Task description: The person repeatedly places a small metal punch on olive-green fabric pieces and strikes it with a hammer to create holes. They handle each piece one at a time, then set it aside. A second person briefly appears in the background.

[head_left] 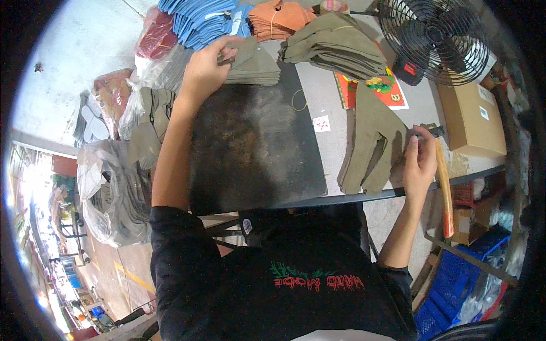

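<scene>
My left hand reaches to the far side of the dark board. Its fingers are bent together at the left end of a stack of grey-olive cut pieces, seemingly on the top piece. At the right, my right hand has its fingers curled beside olive cut pieces lying on the table. What is between those fingers, if anything, is hidden. Just beyond the right hand lies a hammer, its wooden handle jutting over the near table edge.
Bundles of blue, orange and olive pieces line the far side. A black fan and cardboard box stand right. Plastic-bagged pieces hang at left; a blue crate is low right.
</scene>
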`<state>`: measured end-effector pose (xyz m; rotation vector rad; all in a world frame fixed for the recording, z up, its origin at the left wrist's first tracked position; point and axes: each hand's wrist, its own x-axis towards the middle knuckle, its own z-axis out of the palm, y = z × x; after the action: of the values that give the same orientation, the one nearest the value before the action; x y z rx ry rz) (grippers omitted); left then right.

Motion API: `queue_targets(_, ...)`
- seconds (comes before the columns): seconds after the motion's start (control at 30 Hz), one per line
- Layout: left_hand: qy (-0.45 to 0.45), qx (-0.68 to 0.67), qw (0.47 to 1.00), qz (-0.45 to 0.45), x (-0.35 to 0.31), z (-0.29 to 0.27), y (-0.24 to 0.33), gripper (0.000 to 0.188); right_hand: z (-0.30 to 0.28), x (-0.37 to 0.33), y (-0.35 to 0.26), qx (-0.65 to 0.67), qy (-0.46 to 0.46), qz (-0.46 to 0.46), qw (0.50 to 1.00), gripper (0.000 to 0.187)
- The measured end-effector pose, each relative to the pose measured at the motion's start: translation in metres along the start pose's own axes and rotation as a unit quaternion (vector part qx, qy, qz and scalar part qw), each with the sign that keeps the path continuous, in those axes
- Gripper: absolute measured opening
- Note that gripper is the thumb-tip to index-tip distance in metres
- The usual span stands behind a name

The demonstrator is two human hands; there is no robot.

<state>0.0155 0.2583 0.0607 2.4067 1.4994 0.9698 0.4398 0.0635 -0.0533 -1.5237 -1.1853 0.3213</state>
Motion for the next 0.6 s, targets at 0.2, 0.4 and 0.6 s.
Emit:
queue_targets(0.2,0.092,0.103,0.986,0.088,-0.001,0.012,0.009,0.021,-0.001,-0.002,-0.002,0.0,-0.005,-0.003,1.0,0.022)
queue_targets(0.4,0.057,0.212,0.969,0.117,-0.014,0.027,0.025,0.019,-0.001,-0.002,-0.002,0.009,-0.02,0.011,1.0,0.023)
queue_targets(0.6,0.016,0.225,0.963,0.151,-0.005,0.011,0.023,0.022,-0.001,-0.002,-0.002,0.014,-0.022,0.0,1.0,0.023)
